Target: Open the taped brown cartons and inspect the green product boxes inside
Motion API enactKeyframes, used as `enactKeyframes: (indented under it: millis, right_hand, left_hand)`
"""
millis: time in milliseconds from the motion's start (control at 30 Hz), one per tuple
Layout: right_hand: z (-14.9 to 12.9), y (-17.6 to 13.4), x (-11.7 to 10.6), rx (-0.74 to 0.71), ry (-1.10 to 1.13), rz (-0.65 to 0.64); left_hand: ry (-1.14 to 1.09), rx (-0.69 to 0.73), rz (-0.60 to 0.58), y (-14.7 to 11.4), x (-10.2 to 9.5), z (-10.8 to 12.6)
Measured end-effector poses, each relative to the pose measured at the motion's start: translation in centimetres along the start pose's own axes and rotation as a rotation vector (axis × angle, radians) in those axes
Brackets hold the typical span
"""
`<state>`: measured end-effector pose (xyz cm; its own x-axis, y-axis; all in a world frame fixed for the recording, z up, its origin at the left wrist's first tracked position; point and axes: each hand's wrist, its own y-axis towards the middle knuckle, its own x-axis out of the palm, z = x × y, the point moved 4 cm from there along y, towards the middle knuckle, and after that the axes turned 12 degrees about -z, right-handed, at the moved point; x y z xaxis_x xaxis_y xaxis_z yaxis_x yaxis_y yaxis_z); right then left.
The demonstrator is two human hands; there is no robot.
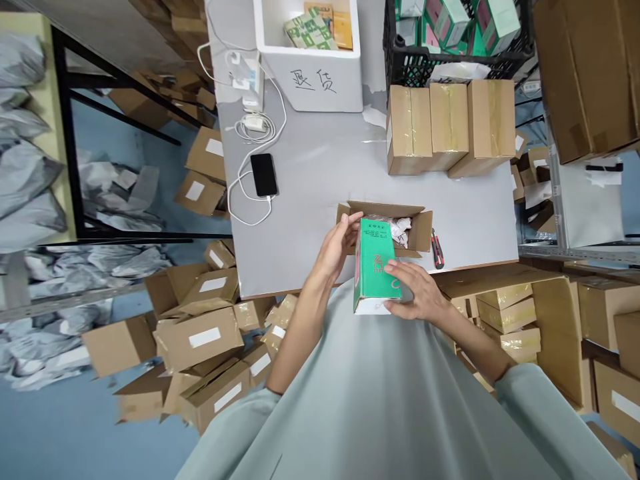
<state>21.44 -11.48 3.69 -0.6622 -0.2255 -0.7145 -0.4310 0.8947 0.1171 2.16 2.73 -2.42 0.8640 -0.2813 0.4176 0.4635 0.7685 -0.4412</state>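
Box [377, 263], green with a pale near end, held up at the near edge of the surface [320, 167], its near end jutting past that edge. Right hand [415, 290] grips the near right corner, fingers over the green top, thumb at the near end. Left hand [334, 247] lies along the left side, fingers nearly straight, tips by the far left corner; how firmly it presses, cannot tell.

Key relation: open carton [425, 231] sits at the near edge, right of its middle, directly beyond the box's far end. Box's long axis points away from the body, slightly askew; carton's runs along the edge, so the two cross. Left hand nearer the carton. Far end overlaps the carton in view; contact hidden. Crumpled white paper [400, 232] shows in the carton's right part and looks the likeliest obstruction.

Around: utility knife [437, 250] just right of the carton, towards the near right corner. Phone [263, 175] with cable by the left edge. White bin [325, 83] at the far edge. Three taped boxes [450, 130] near the right edge, well apart from the hands; black crate [407, 67] just behind them
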Motion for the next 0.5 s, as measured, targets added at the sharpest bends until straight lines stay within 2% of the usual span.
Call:
enactKeyframes:
  millis: [67, 133, 167, 233, 300, 400, 500]
  right_hand:
    - [0.4, 0.4, -0.5, -0.069, 0.037, 0.094]
    - [1.2, 1.4, -1.8, -0.128, 0.088, 0.261]
    - [1.9, 2.1, -2.7, -0.107, 0.122, 0.351]
    - [3.8, 3.7, -4.4, 0.057, 0.234, 0.489]
    - [6.1, 5.5, -5.6, 0.253, 0.405, 0.54]
    - [9.2, 7.5, -6.2, 0.43, 0.7, 0.551]
    - [11.8, 8.5, -4.7, 0.646, 1.068, 0.488]
  left_hand:
    - [0.059, 0.006, 0.001, -0.2, -0.2, 0.5]
    - [0.122, -0.009, -0.009, -0.5, -0.3, 0.8]
    - [0.146, -0.027, -0.021, -0.8, -0.3, 0.8]
    - [0.157, -0.066, -0.048, -1.3, -0.3, 0.6]
    - [0.119, -0.099, -0.081, -1.7, -0.2, 0.3]
    - [0.033, -0.113, -0.151, -2.4, 0.3, 0.5]
    - [-0.025, -0.056, -0.234, -3.1, 1.4, 2.2]
